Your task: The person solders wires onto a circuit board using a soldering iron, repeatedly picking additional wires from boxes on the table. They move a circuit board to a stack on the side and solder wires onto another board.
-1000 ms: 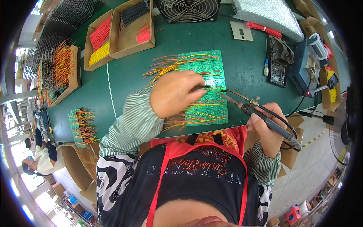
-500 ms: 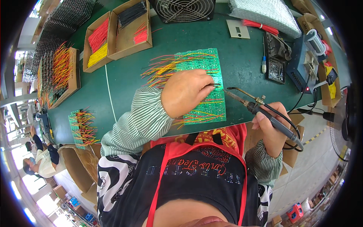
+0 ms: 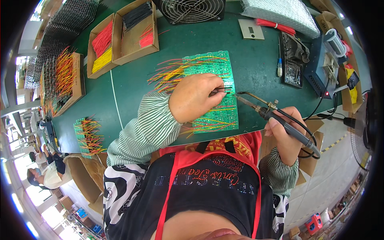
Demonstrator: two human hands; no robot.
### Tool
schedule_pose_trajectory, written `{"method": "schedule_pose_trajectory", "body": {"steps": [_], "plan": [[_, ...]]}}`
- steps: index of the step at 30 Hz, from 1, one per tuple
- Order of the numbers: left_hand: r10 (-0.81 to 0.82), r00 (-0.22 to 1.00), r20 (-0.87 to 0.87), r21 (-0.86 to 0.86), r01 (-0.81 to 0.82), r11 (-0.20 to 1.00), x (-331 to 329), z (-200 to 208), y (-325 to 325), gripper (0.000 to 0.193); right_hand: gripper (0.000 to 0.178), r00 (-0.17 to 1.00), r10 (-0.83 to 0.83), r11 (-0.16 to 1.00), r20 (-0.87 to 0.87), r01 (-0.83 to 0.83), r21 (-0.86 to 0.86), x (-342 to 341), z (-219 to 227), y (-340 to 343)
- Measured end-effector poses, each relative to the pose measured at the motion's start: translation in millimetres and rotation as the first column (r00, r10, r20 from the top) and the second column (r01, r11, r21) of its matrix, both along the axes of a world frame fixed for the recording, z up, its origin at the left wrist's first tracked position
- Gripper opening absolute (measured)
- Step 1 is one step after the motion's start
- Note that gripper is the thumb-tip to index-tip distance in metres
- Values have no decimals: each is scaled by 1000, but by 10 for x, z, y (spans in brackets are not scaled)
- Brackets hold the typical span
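A green circuit board panel [image 3: 224, 116] lies on the table in front of me, with red, yellow and black wires [image 3: 170, 76] fanning out over its left side. My left hand [image 3: 198, 96] rests over the middle of the panel, thumb and fingers pinched on a dark wire whose end points to the right edge. My right hand [image 3: 286, 130] is closed around the grey handle of a soldering iron [image 3: 290, 129]. A thin curved metal tube is fixed along the iron, and its tip is beside the panel's right edge, close to the wire end.
Cardboard trays [image 3: 116, 60] of red, yellow and black wires stand at the back left. Another wired board [image 3: 89, 136] lies at the left. A fan [image 3: 192, 10] is at the back. To the right are a screwdriver [image 3: 279, 68], a black tray [image 3: 293, 76] and a blue soldering station [image 3: 320, 76].
My left fingers have shifted slightly left and down along the panel, still pinched on the wire. The iron has barely moved, its tip staying by the panel's right edge.
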State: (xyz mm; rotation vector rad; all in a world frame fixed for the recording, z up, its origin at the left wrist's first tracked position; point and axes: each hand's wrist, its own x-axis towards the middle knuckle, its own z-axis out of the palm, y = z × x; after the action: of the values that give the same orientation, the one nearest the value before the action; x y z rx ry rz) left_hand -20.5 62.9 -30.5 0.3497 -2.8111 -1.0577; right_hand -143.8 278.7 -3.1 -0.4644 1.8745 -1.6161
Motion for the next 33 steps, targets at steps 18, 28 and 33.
{"method": "schedule_pose_trajectory", "body": {"steps": [18, 28, 33], "plan": [[-16, 1000, 7, 3, 16, 1000, 2, -12, -20, 17, 14, 995, 83, 997, -60, -83, 1, -13, -40, -26], [-17, 1000, 20, -34, 18, 999, 22, 3, -17, 16, 15, 999, 18, 999, -40, -20, -33, 3, 22, 72], [88, 996, -24, -192, -91, 977, 257, 211, -128, 13, 16, 999, 3, 1000, -54, -4, -19, 52, 40, 137]]}}
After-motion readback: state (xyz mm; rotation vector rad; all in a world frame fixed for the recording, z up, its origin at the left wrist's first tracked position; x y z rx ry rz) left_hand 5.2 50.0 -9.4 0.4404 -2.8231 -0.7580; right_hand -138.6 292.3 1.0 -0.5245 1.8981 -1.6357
